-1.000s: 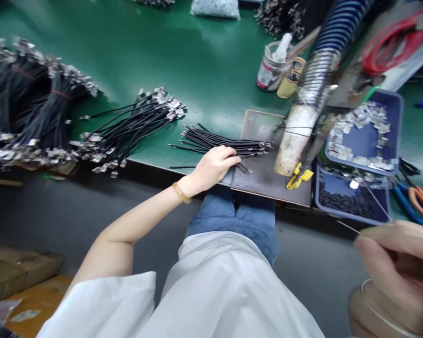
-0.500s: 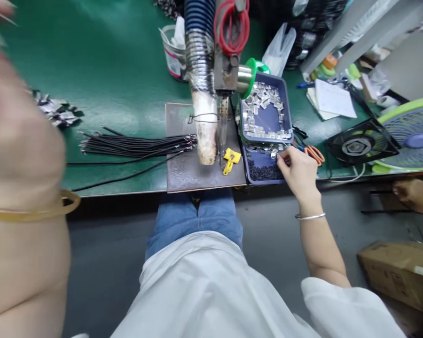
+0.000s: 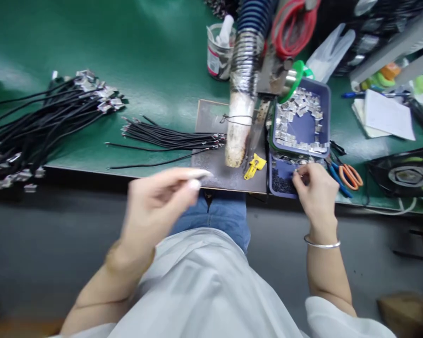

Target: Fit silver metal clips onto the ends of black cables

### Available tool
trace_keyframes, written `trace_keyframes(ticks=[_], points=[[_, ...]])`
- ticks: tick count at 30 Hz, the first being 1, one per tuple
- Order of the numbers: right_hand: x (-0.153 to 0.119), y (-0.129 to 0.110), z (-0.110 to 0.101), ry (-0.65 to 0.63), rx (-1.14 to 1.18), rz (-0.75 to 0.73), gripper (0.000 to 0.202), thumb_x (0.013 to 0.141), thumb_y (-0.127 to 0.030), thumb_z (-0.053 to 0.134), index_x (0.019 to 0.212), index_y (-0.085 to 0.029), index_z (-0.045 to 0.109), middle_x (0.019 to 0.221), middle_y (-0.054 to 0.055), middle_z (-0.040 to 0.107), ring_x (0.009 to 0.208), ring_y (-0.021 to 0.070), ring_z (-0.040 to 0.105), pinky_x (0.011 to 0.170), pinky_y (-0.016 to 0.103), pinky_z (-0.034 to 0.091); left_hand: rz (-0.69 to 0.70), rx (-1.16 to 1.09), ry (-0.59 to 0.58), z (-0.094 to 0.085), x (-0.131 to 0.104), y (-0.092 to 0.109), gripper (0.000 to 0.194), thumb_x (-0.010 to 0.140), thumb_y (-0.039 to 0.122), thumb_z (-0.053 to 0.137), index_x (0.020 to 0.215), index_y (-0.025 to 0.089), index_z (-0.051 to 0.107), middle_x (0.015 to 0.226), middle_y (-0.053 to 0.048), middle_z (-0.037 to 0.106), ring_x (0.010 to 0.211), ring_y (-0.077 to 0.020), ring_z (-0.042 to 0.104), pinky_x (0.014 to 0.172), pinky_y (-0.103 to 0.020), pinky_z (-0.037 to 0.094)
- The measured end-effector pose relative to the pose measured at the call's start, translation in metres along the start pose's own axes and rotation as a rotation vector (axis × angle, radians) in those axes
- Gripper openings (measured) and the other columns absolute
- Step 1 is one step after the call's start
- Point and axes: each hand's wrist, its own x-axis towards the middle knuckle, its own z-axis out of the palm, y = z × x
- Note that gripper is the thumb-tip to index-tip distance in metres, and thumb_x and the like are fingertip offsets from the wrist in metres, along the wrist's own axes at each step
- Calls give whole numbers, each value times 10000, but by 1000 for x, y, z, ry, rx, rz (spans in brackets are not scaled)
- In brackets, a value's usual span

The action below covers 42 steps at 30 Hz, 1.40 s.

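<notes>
Two pinches, contents unclear: left hand (image 3: 150, 206) near mat (image 3: 210, 117), right hand (image 3: 317, 191) at lower tray (image 3: 281, 167).

We see a smooth, glossy green tabletop (image 3: 155, 61) and, on it, a duller board (image 3: 218, 171) with scuffed patches. The black cables (image 3: 172, 137) have smooth, faintly shiny sheaths and metal tips. The upper tray (image 3: 302, 126) is smooth blue plastic; its silver pieces (image 3: 285, 137) are shiny metal. In the lower tray (image 3: 283, 167) we take the black bits (image 3: 282, 183) for matt plastic, though they are too small for certainty. The hose (image 3: 245, 58) goes from ribbed blue plastic through crinkled, shiny wrapping to a stained, matt white end. We find yellow plastic in the clip (image 3: 255, 165), polished metal in the bangle (image 3: 322, 244) and white cloth in the shirt (image 3: 204, 281).
</notes>
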Motion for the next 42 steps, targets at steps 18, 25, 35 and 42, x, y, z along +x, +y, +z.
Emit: trace_keyframes(ticks=[18, 25, 35, 42], points=[[-38, -116, 18, 65, 839, 101, 76, 890, -178, 687, 909, -236, 731, 1024, 43, 744, 903, 175, 739, 755, 323, 641, -258, -385, -235, 63, 12, -34, 98, 766, 214, 739, 756, 124, 704, 581, 27, 591, 502, -56, 490, 491, -172, 406], [-40, -114, 19, -20, 939, 135, 65, 886, -180, 700, 895, -232, 737, 1037, 36, 738, 925, 146, 719, 763, 261, 618, -305, -409, -339, 66, 9, -39, 229, 760, 314, 797, 721, 122, 679, 573, 34, 551, 501, -54, 458, 487, -177, 382], [-39, -105, 31, -82, 1201, 198, 47, 882, -225, 721, 893, -251, 758, 1065, 40, 742, 965, 177, 736, 855, 340, 644, -223, -431, -374, 62, 10, -47, 258, 753, 341, 832, 751, 122, 698, 728, -22, 665, 659, -94, 576, 643, -206, 488], [-42, -113, 24, -23, 956, 152, 89, 870, -186, 728, 929, -247, 754, 1073, 40, 740, 969, 164, 731, 803, 292, 639, -144, -344, -286, 67, 8, -45, 185, 829, 282, 732, 779, 125, 646, 751, -23, 650, 662, -85, 567, 625, -182, 467]])
